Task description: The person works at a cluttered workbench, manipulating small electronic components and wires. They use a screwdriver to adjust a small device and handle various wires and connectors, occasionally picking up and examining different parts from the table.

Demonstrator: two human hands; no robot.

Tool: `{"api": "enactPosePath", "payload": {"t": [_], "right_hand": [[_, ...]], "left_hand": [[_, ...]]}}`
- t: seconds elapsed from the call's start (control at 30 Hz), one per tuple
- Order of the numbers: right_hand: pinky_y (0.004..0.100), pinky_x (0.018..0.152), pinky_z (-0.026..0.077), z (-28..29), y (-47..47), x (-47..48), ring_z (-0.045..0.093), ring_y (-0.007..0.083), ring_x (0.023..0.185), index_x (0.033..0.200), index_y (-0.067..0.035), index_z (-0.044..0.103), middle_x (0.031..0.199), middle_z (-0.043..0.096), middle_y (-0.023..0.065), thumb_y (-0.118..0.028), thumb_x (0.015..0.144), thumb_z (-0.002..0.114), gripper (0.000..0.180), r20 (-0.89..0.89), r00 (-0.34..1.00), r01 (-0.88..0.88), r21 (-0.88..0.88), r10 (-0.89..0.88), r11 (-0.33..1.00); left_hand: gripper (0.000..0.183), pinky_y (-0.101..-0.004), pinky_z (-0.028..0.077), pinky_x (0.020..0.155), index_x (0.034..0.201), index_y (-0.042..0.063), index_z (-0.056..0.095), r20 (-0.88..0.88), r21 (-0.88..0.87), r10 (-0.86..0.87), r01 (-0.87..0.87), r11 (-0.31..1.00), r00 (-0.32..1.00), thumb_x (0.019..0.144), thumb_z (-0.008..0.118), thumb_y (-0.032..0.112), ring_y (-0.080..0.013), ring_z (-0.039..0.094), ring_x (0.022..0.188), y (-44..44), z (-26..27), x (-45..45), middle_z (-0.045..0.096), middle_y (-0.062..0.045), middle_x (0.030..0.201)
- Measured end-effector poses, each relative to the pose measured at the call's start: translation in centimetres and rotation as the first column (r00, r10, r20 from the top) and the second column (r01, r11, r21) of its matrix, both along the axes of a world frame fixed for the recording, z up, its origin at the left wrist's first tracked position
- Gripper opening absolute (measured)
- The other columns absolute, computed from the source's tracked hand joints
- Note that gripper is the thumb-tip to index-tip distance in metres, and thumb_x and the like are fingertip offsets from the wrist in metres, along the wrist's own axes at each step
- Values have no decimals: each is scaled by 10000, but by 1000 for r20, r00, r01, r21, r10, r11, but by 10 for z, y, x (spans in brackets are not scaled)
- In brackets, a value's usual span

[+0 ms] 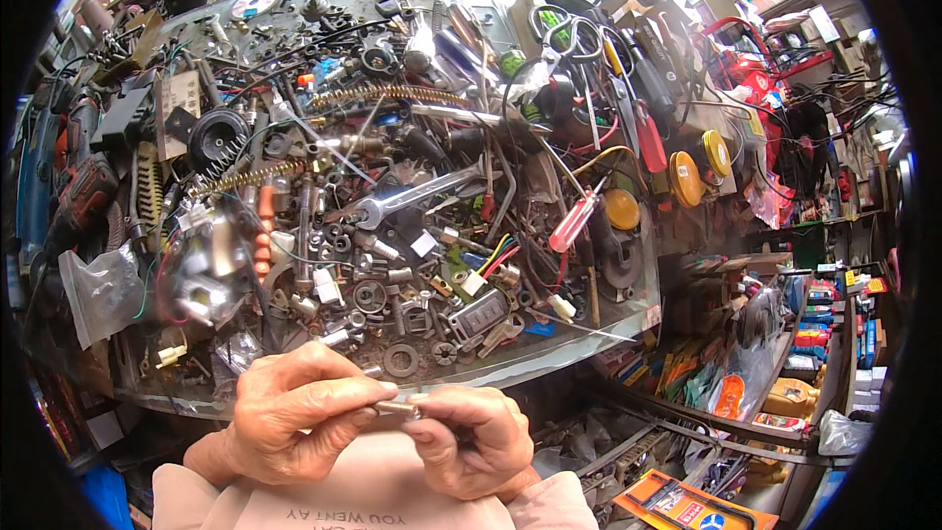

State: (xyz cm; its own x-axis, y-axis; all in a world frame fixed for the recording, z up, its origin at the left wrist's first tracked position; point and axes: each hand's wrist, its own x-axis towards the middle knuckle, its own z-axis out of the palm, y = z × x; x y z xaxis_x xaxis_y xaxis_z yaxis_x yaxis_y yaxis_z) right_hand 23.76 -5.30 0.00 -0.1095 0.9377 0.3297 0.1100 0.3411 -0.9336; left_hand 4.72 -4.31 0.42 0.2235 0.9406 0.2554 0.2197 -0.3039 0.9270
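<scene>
Between both hands, close to my chest, is a small threaded metal bolt (396, 407). My left hand (298, 412) pinches one end between thumb and fingertips. At the other end, my right hand (471, 438) grips the bolt, and its fingers partly cover a small metal piece there, perhaps a nut. Just beyond the hands, a flat washer (401, 360) and a round notched nut (444, 352) lie near the glass edge. A dark key fob (478, 315) rests further right, and an open-ended wrench (427, 195) lies across the heap of parts.
The glass counter (515, 372) is heaped with springs, bolts and wires. A cordless drill (81, 191) lies at the left. Red-handled screwdrivers (575, 221) and scissors (578, 37) are at the right. Shelves with packaged goods (809, 331) stand beyond; an orange blister pack (692, 504) lies low right.
</scene>
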Motion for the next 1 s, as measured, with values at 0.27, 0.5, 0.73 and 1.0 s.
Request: {"api": "enactPosePath", "payload": {"t": [0.27, 0.5, 0.73, 1.0], "right_hand": [[254, 502, 502, -1, 3, 4, 649, 135, 558, 1050, 19, 675, 791, 725, 101, -70, 868, 805, 240, 61, 996, 56, 101, -62, 993], [205, 674, 503, -17, -32, 8, 648, 98, 751, 983, 40, 648, 883, 706, 102, -177, 883, 819, 293, -33, 976, 200, -242, -214, 949], [239, 625, 512, -12, -22, 9, 669, 134, 673, 928, 4, 676, 823, 711, 100, -244, 863, 838, 304, 310, 945, 139, -83, -107, 987], [278, 587, 463, -4, -18, 13, 604, 164, 625, 900, -50, 698, 745, 686, 53, -273, 814, 862, 290, 540, 840, 53, 30, -61, 998]], "left_hand": [[210, -305, 511, 585, 981, 21, 783, -8, -1, 30, -30, 1000, 1000, 772, 785, 0, -199, 639, 677, -3, -4, 10, 683, -112, 825], [197, -317, 519, 577, 975, 28, 787, 67, -38, 84, -81, 996, 994, 779, 800, 12, -213, 662, 694, -16, -12, 8, 703, -113, 847], [268, -319, 542, 595, 1046, 7, 743, 52, 21, 85, -87, 996, 995, 785, 790, -30, -234, 669, 691, -26, -21, 0, 679, -117, 902], [247, -333, 535, 590, 1006, 33, 765, 66, 58, 140, -144, 988, 988, 766, 820, 10, -229, 673, 686, -34, -35, 2, 704, -100, 896]]}}
